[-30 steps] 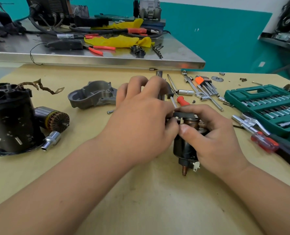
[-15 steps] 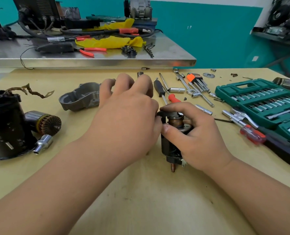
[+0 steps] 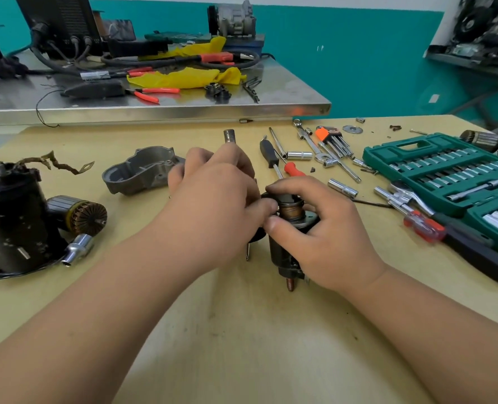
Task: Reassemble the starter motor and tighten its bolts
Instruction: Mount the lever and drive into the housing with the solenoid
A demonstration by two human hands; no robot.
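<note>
Yellow desk (image 3: 242, 330), near the middle: my right hand (image 3: 329, 237) grips the solenoid (image 3: 282, 258), copper stud (image 3: 290, 285) pointing toward me. My left hand (image 3: 213, 205) curls at its top, thumb on the black cap (image 3: 285, 197); what the fingers pinch, I can't tell. Early going, I'd judge. The field housing (image 3: 12, 223) and armature (image 3: 81, 215) sit separate at the left edge, the nose casting (image 3: 143, 170) lies loose behind, no bolts are in, and the socket set (image 3: 446, 170) waits at the right edge.
</note>
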